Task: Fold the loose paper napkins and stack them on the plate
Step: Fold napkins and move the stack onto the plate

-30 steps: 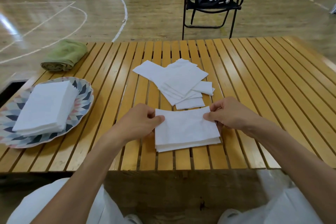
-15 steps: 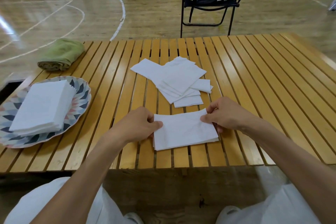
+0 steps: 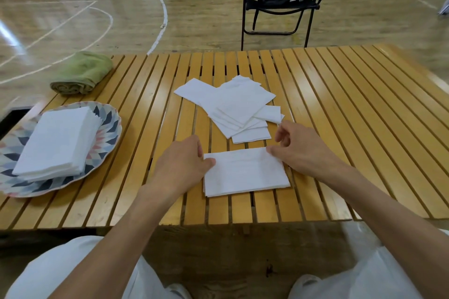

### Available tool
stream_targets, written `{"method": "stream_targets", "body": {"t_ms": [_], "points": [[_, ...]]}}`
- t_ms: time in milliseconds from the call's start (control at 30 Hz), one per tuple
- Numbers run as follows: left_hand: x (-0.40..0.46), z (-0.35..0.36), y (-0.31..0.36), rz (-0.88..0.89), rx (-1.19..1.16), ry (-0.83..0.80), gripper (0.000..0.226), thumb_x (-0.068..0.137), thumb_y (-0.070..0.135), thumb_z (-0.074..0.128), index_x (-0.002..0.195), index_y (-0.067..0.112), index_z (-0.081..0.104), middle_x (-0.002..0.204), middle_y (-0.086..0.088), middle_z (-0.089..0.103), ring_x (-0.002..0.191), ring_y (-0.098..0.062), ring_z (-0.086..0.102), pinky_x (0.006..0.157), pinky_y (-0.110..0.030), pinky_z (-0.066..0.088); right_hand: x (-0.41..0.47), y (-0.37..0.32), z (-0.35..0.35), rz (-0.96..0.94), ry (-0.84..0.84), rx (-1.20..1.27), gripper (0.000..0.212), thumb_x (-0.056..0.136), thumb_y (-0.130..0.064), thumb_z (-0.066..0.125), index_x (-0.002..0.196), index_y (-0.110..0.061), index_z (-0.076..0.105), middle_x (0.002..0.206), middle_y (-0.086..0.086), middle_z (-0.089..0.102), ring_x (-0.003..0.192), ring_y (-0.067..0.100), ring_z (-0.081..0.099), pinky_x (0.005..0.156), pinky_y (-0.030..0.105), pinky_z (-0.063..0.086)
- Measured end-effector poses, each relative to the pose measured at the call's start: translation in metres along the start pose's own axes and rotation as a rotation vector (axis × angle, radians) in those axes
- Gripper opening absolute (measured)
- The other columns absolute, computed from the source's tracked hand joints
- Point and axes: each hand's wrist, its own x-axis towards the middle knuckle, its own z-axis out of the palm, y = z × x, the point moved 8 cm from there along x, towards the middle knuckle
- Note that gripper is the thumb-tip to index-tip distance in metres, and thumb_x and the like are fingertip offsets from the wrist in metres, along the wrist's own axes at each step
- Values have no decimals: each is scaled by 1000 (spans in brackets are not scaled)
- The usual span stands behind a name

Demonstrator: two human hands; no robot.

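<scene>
Left hand (image 3: 181, 165) palm-down with fingers curled, right hand (image 3: 300, 150) fingers loosely spread, forearms converging

Single head view, looking forward-down, close over table (image 3: 340, 109).

Illumination is bright, even and diffuse. Broad glare patches lie on the polished floor (image 3: 194, 14) beyond the table's far edge, strongest toward the far left. The table (image 3: 352, 116) slats carry soft sheen streaks. Shadows are faint and soft-edged, lying close under the plate (image 3: 107, 128) and both forearms. Wide-angle distortion bows the table's edges. The far right corner is slightly smeared.
</scene>
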Motion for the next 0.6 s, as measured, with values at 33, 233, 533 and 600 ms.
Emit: {"method": "stream_targets", "body": {"t_ms": [33, 233, 533, 600], "points": [[-1, -3, 6, 55, -16, 37, 18, 90, 36, 68, 94, 24, 53, 84, 9, 57, 76, -8, 54, 62, -25, 44, -2, -6, 1, -65, -4, 14, 17, 88, -30, 73, 93, -25, 58, 86, -7, 61, 78, 10, 58, 69, 29, 51], [-7, 17, 38, 341, -55, -111, 20, 96, 17, 62, 113, 27, 65, 107, 12, 55, 94, -5, 56, 85, -22, 49, -7, -22, 27, -227, -100, -124, 7, 93, -29, 67, 97, -27, 63, 98, -14, 56, 87, 5, 55, 76, 20, 47], [-3, 16, 37, 346, -78, -75, 26, 99, 14, 55, 121, 23, 64, 110, 11, 55, 96, -6, 55, 82, -17, 45, 27, -48, 19, -175, 47, -75, 18, 100, -26, 54, 109, -19, 68, 119, -2, 62, 111, 17, 57, 93, 34, 48], [-1, 11, 35, 323, -102, -34, 28, 101, 12, 49, 123, 23, 63, 109, 11, 55, 98, -8, 54, 85, -21, 47, 42, -63, 31, -206, 6, -84, 30, 101, -28, 52, 128, -18, 63, 142, 2, 54, 131, 22, 48, 108, 42, 41]]}}
